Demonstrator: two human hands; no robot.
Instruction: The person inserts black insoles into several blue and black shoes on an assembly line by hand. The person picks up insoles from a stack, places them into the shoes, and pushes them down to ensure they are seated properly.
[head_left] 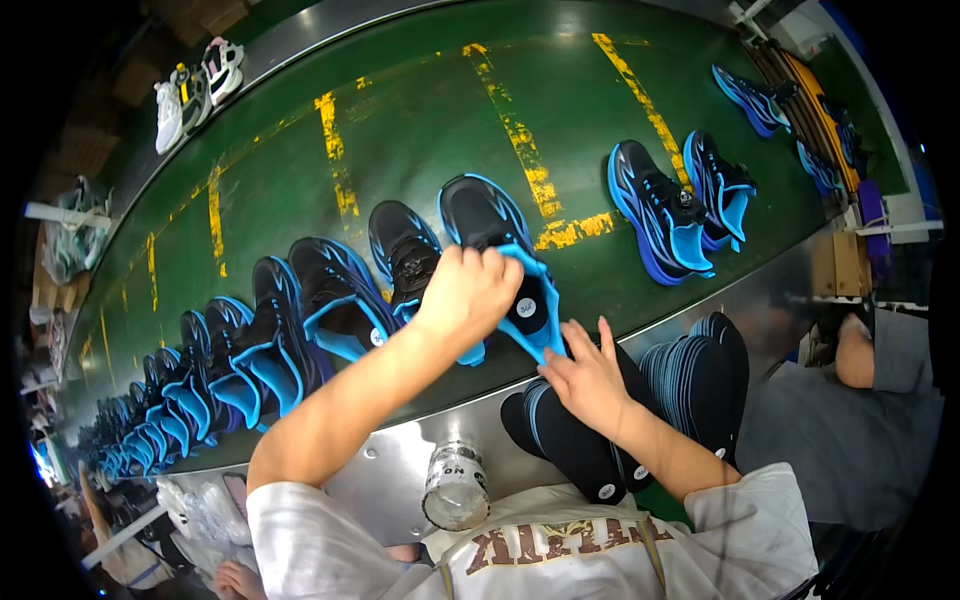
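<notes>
A black and blue sports shoe (488, 208) rests on the green belt right in front of me, toe pointing away. My left hand (472, 292) is closed on the tongue and upper edge of its opening. At the blue heel collar, my right hand (590, 382) grips the rim between thumb and fingers, with a finger or two stretched outward. Inside the shoe a round white sticker (526, 308) shows on the dark insole. Just left stands another shoe of the same kind (405, 245), partly hidden behind my left hand and forearm.
A long row of matching shoes (270, 330) runs off to the left. Another pair (655, 210) stands to the right on the belt (420, 120). Stacked black insoles (690, 390) and a clear jar (456, 485) lie on the metal ledge. White shoes (185, 100) sit far left; a person sits at right.
</notes>
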